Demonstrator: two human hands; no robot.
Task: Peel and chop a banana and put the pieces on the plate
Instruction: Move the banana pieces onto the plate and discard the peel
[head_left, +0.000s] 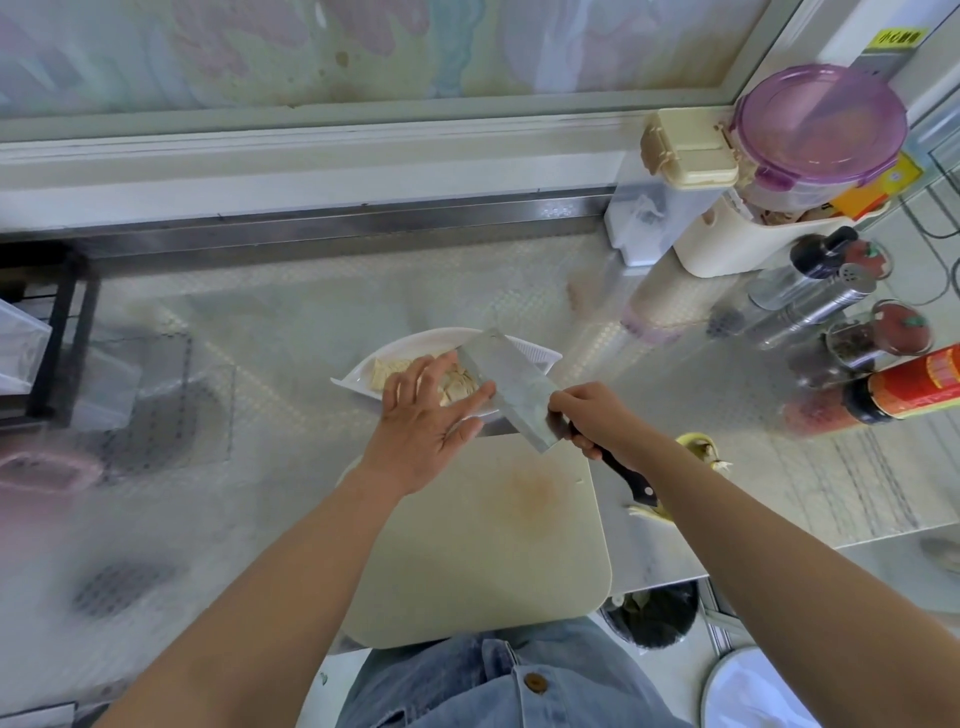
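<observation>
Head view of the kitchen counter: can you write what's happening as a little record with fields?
left hand: open, fingers against the cleaver blade
right hand: grips the cleaver handle
cleaver: tilted over the plate's near edge
banana pieces: on the plate
cutting board: no pieces visible on it
banana peel: right of the cutting board, partly behind the right forearm

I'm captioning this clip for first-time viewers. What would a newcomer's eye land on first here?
The cleaver, gripped by the right hand, slants over the plate at centre, while the left hand lies straight-fingered against its blade above the banana pieces. Nearer the person sits a stained cutting board, with the peel showing just right of the right hand.
</observation>
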